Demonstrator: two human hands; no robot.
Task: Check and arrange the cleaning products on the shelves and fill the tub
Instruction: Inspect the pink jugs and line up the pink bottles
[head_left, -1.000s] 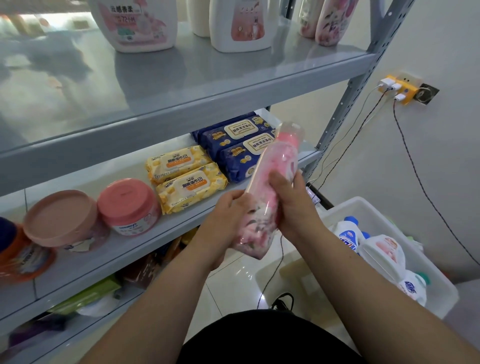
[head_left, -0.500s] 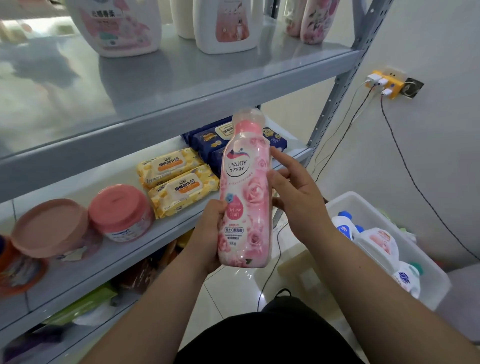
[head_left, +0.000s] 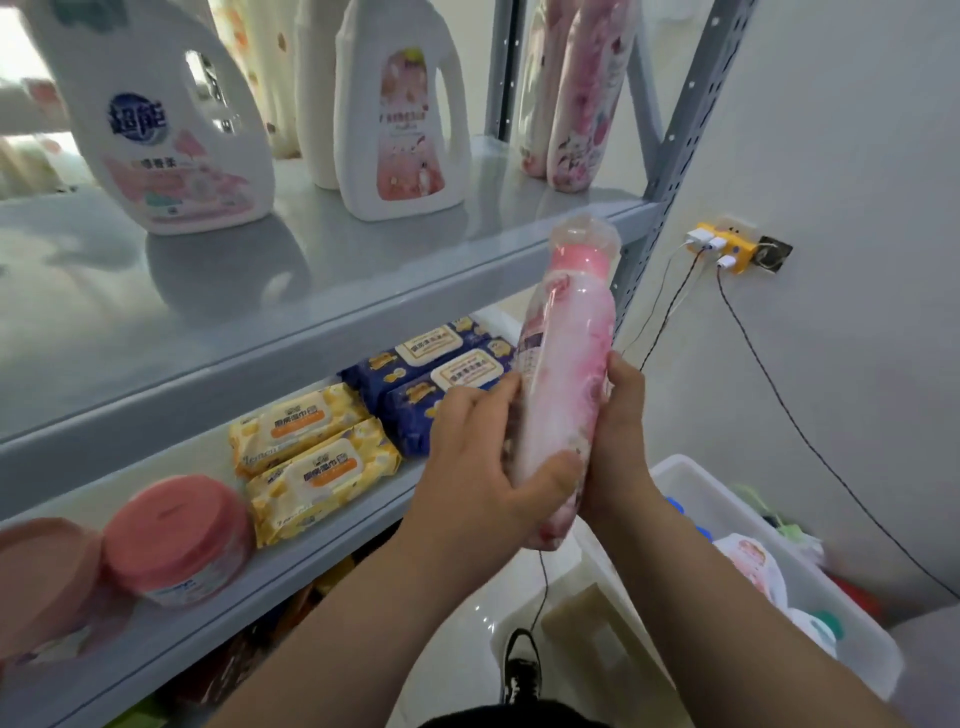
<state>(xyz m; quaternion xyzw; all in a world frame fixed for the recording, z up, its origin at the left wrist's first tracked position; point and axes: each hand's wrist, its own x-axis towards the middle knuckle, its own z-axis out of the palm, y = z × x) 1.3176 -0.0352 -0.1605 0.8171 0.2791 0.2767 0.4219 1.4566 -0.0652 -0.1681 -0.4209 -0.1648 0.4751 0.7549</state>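
Fingers (head_left: 483, 402) of the left hand (head_left: 478, 467) are curled round the lower body of a slim, glossy pink bottle (head_left: 566, 358) wrapped in clear film, and its right side is gripped by the right hand (head_left: 618, 436). It is held tilted, cap up, before the grey metal shelf (head_left: 311, 338), above the white plastic tub (head_left: 691, 470).

Label print on the pink bottle (head_left: 566, 374) is blurred and unreadable. The left hand (head_left: 483, 467) covers its lower body; the fingers of the right hand (head_left: 618, 431) are hidden behind it. At 12 o'clock, the top edge cuts off the white jugs (head_left: 171, 130). At 8 o'clock, the pink-lidded jars (head_left: 176, 535) are blurred, the leftmost cropped. At 4 o'clock, the right forearm hides part of the tub (head_left: 878, 670).
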